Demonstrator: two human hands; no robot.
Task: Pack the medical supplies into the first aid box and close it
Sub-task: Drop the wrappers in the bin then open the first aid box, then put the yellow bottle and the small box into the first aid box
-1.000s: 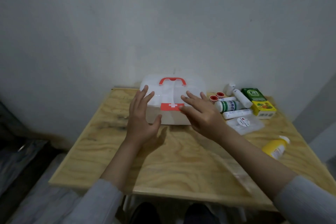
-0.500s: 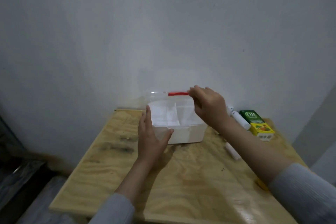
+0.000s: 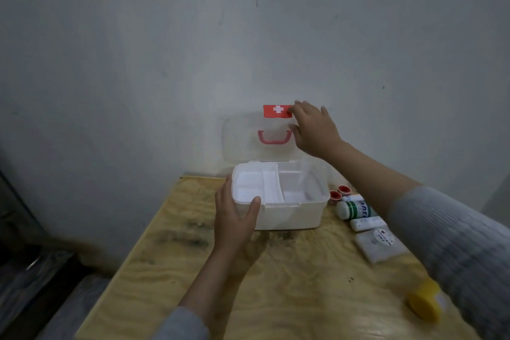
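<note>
1. Head view: our left hand (image 3: 234, 218) clasps the front-left corner of the first aid box (image 3: 287, 211), which sits open on the table (image 3: 193, 270); our right hand (image 3: 314, 128) pinches the upright lid (image 3: 242, 141) by its latch
2. The supplies, the green-labelled bottle (image 3: 356, 209) among them, lie just right of the box, nearer our right hand, nothing between
</note>
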